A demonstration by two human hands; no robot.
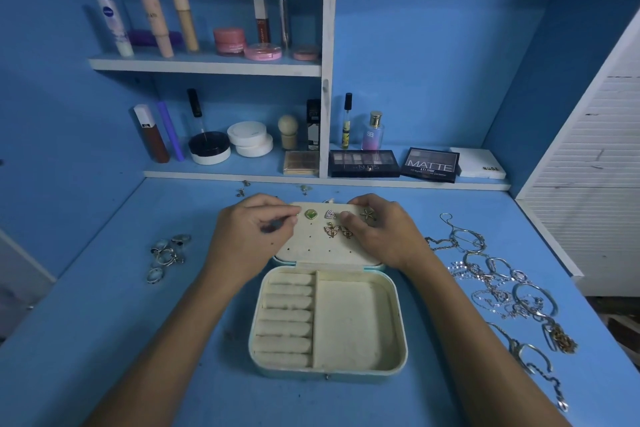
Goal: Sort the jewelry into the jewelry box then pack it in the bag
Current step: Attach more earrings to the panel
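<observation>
Cream jewelry box (pixel 360 322) lies open, earrings (pixel 330 222) pinned in its lid, rings (pixel 168 255) left, necklaces (pixel 498 288) piled right.

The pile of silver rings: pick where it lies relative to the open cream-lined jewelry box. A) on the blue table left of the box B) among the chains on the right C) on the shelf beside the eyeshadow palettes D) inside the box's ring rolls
A: the pile of silver rings lies on the blue table, left of the open cream-lined jewelry box, whose ring rolls hold nothing.
</observation>
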